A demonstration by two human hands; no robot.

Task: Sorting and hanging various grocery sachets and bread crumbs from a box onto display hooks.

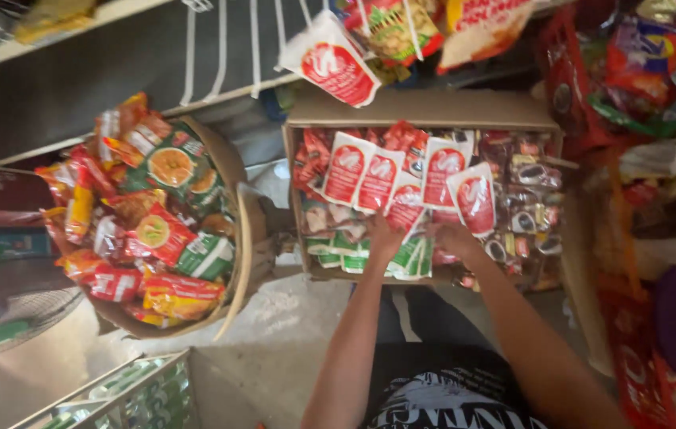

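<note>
While hands (421, 237) sort sachets (378, 179), cardboard box (425, 110), concrete floor (290, 334)

A concrete floor (290, 334) carries nearly everything here. On it, at twelve to one o'clock, sits an open cardboard box (425, 110), its wall facing up and its inside packed with red-and-white sachets (378, 178), green-and-white sachets (350, 253) along its near edge, and dark small packets (525, 214) toward three o'clock. At nine o'clock a second cardboard box (231, 171) stands just beside the first, filled with orange, red and green noodle packets (159, 230). At seven o'clock a wire crate (127, 393) rests on the floor. A shelf board (60, 28) runs across eleven o'clock.
</note>
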